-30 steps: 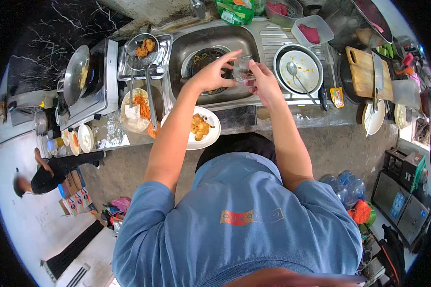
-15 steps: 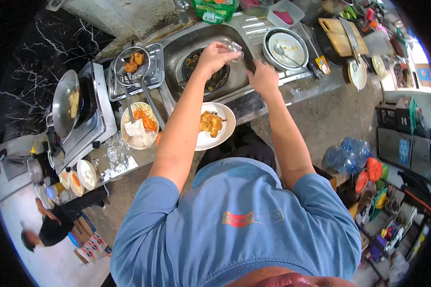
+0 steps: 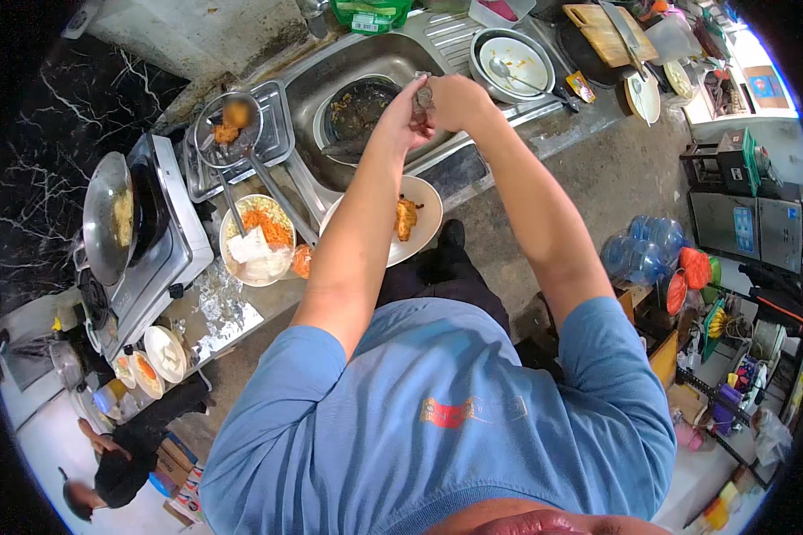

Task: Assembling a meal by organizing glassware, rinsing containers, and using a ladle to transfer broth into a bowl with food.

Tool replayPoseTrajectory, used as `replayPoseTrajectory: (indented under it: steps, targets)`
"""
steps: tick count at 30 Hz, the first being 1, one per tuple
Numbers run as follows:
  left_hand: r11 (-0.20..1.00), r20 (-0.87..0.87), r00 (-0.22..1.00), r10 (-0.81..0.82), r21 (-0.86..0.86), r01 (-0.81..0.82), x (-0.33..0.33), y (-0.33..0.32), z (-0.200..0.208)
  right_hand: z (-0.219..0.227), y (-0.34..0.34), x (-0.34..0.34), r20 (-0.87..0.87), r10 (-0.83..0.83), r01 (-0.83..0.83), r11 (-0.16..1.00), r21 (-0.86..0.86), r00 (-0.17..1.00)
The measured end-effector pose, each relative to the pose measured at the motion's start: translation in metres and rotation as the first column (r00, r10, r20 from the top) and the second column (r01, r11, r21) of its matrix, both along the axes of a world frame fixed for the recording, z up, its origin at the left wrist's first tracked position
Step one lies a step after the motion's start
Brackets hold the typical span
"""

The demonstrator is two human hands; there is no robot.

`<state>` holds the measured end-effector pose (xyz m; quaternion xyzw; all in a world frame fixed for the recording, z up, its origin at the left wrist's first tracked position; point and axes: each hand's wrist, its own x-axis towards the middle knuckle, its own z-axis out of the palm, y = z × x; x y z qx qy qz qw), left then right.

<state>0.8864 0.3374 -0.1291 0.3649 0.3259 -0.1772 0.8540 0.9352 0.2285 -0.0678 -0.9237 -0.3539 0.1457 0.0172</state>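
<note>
Brings right hand [image 3: 459, 101] across to left hand [image 3: 401, 116] since the earlier frame, grasps clear container [image 3: 423, 97] with left over sink [image 3: 388, 55], cannot tell right's grip, seemingly handles it two-handed, next needs steady support.

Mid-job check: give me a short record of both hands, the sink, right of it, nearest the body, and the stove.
Left hand: holding a clear vessel, partly hidden
Right hand: close beside the left; grip unclear
Sink: dark round dish with food scraps
Right of sink: white dish holding a spoon
Nearest body: white plate with fried food
Stove: wok with food inside
</note>
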Motion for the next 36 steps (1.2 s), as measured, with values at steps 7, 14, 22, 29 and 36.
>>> replayPoseTrajectory:
  steps: [7, 14, 22, 29, 36]
  targets:
    - [0.929, -0.103, 0.972, 0.212, -0.289, -0.233, -0.001, -0.025, 0.026, 0.011, -0.017, -0.01, 0.173, -0.033, 0.0, 0.983, 0.185, 0.984]
    - [0.882, 0.424, 0.861, 0.281, 0.239, -0.405, 0.005, -0.052, 0.024, -0.031, -0.059, -0.044, 0.103, -0.282, 0.111, 0.652, 0.75, 0.954]
    - [0.27, 0.579, 0.814, 0.039, 0.778, -0.567, 0.003, -0.002, 0.028, -0.043, -0.15, -0.128, -0.235, -0.602, 0.551, 0.416, 0.724, 0.763]
    - [0.299, 0.845, 0.365, -0.389, 0.491, -0.818, -0.054, -0.136, 0.073, -0.058, -0.221, -0.273, -0.635, -0.608, 0.767, -0.064, 0.638, 0.477]
    - [0.896, 0.92, 0.091, -0.38, 0.391, -0.211, -0.235, -0.307, 0.085, -0.022, -0.275, -0.464, -0.692, -0.671, 0.492, -0.522, 0.697, 0.268]
